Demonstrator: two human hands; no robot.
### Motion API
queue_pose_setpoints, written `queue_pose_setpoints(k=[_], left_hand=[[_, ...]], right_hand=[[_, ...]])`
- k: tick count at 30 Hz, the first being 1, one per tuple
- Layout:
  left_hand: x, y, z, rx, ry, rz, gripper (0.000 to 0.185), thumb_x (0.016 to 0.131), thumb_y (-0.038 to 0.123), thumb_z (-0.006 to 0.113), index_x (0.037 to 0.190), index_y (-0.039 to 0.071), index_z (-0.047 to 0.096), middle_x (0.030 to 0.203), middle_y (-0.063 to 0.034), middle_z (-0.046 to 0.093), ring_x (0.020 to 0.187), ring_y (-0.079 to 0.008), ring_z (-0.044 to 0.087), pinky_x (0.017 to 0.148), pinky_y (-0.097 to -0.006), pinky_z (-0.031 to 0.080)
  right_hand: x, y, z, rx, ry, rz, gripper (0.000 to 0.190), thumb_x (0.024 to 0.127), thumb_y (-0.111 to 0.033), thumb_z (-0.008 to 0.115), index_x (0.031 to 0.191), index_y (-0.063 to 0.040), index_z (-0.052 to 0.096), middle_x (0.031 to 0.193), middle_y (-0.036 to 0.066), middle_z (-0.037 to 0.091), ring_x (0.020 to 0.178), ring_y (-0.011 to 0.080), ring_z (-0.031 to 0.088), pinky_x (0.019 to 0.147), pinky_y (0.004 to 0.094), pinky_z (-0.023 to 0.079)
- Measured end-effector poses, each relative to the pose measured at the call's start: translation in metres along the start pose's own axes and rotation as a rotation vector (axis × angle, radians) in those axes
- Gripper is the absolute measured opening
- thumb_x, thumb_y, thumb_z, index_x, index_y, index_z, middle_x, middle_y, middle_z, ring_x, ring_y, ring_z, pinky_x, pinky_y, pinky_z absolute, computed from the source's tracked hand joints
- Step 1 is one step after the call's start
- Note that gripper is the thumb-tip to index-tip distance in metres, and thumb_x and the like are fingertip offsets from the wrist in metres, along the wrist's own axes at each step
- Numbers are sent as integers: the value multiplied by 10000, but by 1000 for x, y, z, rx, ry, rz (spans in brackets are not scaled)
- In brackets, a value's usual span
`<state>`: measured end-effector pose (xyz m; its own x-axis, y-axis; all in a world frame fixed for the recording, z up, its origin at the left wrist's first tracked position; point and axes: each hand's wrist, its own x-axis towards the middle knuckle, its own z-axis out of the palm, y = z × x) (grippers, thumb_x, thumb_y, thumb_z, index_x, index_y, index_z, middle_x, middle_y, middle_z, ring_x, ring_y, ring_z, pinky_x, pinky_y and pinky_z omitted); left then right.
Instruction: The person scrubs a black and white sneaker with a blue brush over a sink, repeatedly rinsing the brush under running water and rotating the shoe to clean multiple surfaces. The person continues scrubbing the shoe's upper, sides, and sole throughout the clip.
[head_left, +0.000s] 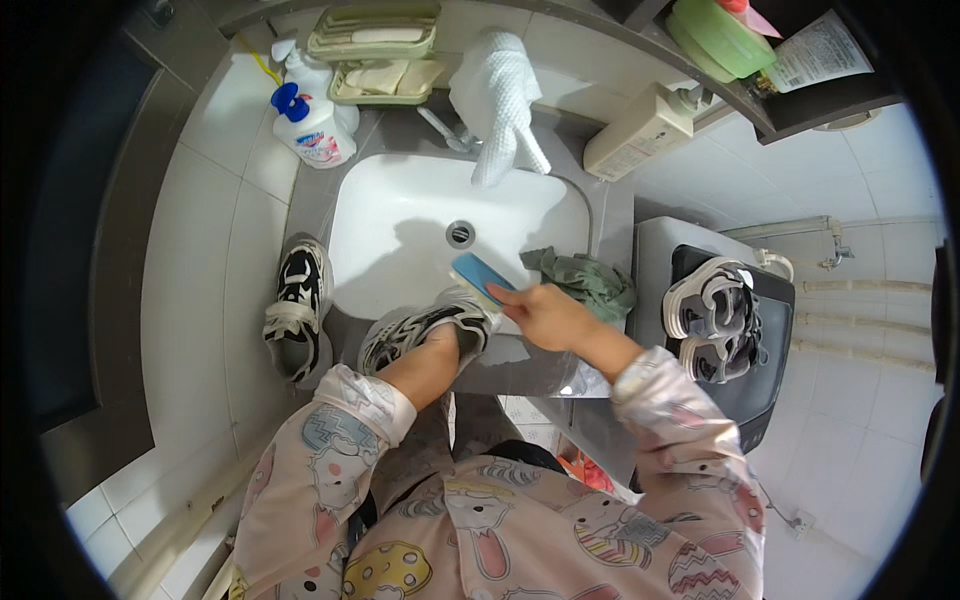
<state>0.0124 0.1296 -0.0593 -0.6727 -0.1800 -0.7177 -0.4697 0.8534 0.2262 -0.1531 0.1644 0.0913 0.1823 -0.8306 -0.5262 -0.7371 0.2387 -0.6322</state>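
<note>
A black-and-white sneaker (397, 336) lies on its side at the front rim of the white washbasin (390, 285). My left hand (444, 341) is mostly hidden inside the sneaker's opening, so its fingers do not show. In my right hand (544, 311) is a blue-backed brush (480, 276) with pale bristles, held against or just above the sneaker's heel end; contact is hard to tell. Its mate, another black-and-white sneaker (298, 307), stands on the counter left of the basin. A crumpled green cloth (589, 281) lies over the basin's right rim.
A white towel (499, 97) hangs over the faucet (450, 135). Pump bottles (315, 135) and soap dishes (386, 86) stand behind at left, a beige bottle (637, 135) at back right. More sneakers (705, 300) rest on the washing machine (776, 330). A shelf (817, 105) juts in above.
</note>
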Motion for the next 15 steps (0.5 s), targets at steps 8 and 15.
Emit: queue_pose_setpoints(k=[8,15], left_hand=[[7,10,-1,-16,22,25,338,822,207,519,1057,11,662,1077,-189,654,968,-303,640,810,-400,491],[6,7,1,-35,27,15,334,822,206,521,1052,11,664,1074,-191,654,965,-303,641,811,-398,493]], right_hand=[[34,-19,9,-238,-79,16,298,838,-150,516,1096,-104,658,876,223,644,795,380,627,710,459,486],[-19,10,-14,-86,-139,-22,428,847,-119,517,1273,-150,554,894,221,647,830,353,634,748,427,478]])
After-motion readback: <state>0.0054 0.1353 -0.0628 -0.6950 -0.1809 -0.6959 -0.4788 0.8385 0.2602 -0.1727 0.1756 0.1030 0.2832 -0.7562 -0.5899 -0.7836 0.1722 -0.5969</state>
